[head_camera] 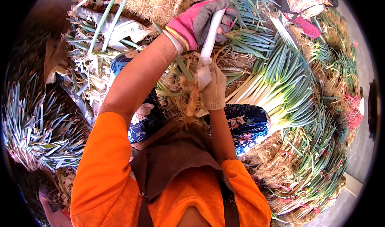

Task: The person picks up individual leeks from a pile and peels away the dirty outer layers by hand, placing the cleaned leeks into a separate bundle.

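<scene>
My left hand point(210, 21), in a pink and grey glove with bare fingertips, is closed around the white stalk point(212, 37) of a large green onion. The stalk slants down toward me. My right hand point(214, 87), in a beige knit glove, grips its lower end, where a loose translucent outer skin point(203, 73) hangs. Below that the brown roots point(192, 102) dangle over my dark apron point(186, 152), blurred. Beside my right knee lies a fan of cleaned green onions point(264, 91), white stems toward me and green leaves pointing right.
Peeled skins and leaf scraps point(171, 85) cover the ground between my knees. Ahead is a heap of rooty onions point(144, 1). Tied bundles point(312, 173) line the right side, with red twine point(352, 111) nearby. More onions point(45, 127) stand left. Another person's arm point(49, 207) shows at lower left.
</scene>
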### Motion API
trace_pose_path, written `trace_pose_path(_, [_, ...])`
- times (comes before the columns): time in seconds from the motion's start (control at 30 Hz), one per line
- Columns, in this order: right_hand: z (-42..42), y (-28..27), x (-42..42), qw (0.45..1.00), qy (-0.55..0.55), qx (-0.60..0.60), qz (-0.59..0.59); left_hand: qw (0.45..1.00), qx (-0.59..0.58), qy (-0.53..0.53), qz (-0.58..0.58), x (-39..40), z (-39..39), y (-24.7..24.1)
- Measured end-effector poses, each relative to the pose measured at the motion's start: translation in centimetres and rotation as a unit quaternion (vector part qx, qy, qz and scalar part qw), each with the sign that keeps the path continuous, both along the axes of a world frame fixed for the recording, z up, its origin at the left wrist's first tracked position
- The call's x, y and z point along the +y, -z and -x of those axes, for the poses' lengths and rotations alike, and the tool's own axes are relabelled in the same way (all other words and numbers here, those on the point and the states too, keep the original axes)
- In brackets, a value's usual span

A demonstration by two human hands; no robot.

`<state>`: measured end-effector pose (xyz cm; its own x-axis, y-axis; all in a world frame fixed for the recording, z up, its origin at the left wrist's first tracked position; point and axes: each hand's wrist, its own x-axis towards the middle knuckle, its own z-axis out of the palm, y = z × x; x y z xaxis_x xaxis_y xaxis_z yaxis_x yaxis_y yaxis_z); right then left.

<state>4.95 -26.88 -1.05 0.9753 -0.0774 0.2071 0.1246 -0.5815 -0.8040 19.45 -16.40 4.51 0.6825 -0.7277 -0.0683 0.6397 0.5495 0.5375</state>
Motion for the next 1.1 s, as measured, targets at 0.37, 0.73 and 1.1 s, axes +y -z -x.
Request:
trace_pose_path(0.37, [12.9,9.6,-1.3,0.953,-0.180,0.225,0.097,0.986,-0.029,-0.160,-0.040,2.3,-3.4,-0.2])
trace_pose_path(0.73, [7.9,4.7,-3.5,0.977,0.097,0.156,-0.104,0.972,-0.020,-0.221,-0.079,1.1,-2.8,0.7])
trace_pose_path(1.1, [-2.3,-0.2,1.1,0.987,0.106,0.022,-0.115,0.976,-0.030,-0.196,-0.087,-1.3,0.1,2.1])
